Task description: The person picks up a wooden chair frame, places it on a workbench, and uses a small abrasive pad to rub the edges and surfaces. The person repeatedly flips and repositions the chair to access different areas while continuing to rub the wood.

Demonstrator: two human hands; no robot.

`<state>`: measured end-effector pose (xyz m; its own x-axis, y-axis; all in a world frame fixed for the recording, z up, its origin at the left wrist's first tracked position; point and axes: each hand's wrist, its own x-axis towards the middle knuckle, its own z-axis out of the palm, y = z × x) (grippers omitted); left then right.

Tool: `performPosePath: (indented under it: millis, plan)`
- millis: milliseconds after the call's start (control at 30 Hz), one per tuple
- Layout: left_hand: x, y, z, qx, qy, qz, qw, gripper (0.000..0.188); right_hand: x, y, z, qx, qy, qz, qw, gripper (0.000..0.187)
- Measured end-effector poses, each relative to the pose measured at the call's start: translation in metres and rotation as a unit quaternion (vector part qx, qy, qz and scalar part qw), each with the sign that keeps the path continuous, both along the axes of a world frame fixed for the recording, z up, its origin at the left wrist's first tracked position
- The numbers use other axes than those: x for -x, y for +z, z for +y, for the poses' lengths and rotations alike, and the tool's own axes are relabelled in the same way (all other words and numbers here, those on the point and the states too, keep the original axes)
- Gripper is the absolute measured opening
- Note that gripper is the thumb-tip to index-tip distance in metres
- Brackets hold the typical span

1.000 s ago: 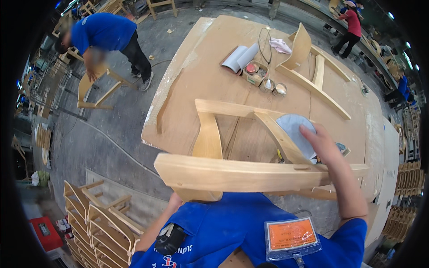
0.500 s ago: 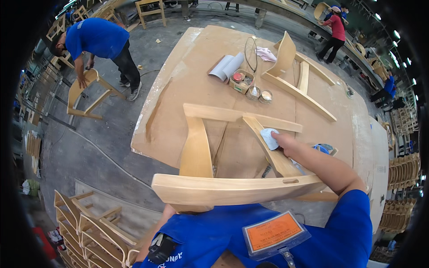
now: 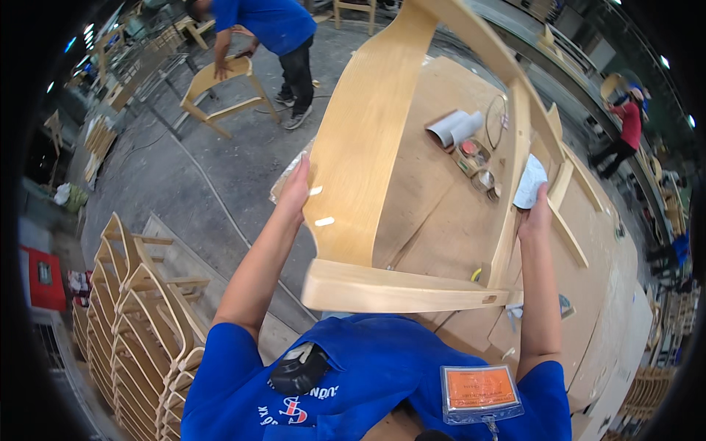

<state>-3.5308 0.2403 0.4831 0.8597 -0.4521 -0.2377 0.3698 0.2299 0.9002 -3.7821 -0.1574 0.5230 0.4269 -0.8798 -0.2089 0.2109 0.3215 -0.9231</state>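
Observation:
A pale wooden chair frame [image 3: 368, 140] is raised and tilted over the table in front of me, its curved, wide back panel on the left. My left hand [image 3: 296, 189] grips the outer edge of that panel, fingers partly hidden behind it. Two small white marks lie on the wood beside it. On the other side, my right hand [image 3: 537, 214] is closed at the frame's crossbar [image 3: 519, 140], pinning a pale, bluish-white sheet [image 3: 530, 182] like sandpaper against the wood. The frame's near leg [image 3: 404, 287] runs across just before my chest.
On the brown-covered table [image 3: 434, 213] are grey rolled sheets [image 3: 454, 128], a box of small containers [image 3: 471, 156] and another chair frame [image 3: 566, 184]. Stacked chair frames [image 3: 140, 316] stand at lower left. A person in blue [image 3: 268, 29] bends over a chair [image 3: 220, 92] beyond.
The chair frame has been lifted off the table and tilted up. My left hand has come up onto its back panel. My right hand still has the pale sheet, now farther right.

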Motion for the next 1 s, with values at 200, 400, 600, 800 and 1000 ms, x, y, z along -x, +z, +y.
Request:
performPosePath:
  millis: [200, 400, 600, 800, 1000]
  plan:
    - [-0.017, 0.068, -0.024, 0.108, 0.024, -0.103, 0.988, 0.054, -0.032, 0.001, -0.014, -0.025, -0.031, -0.119, 0.992, 0.056]
    - [-0.023, 0.111, -0.034, 0.099, 0.033, -0.139, 0.985, 0.047, -0.036, 0.003, -0.006, -0.036, -0.017, -0.211, 0.977, 0.059]
    - [-0.024, 0.181, -0.03, 0.076, 0.008, -0.236, 0.969, 0.041, -0.033, -0.012, 0.019, -0.069, -0.04, -0.284, 0.955, 0.059]
    - [-0.004, 0.223, -0.054, 0.05, -0.015, -0.269, 0.962, 0.04, -0.022, -0.032, 0.009, -0.088, -0.076, -0.331, 0.937, 0.06]
    - [0.014, 0.244, -0.077, 0.035, -0.041, -0.288, 0.956, 0.04, 0.009, -0.038, 0.005, -0.075, -0.046, -0.353, 0.931, 0.06]
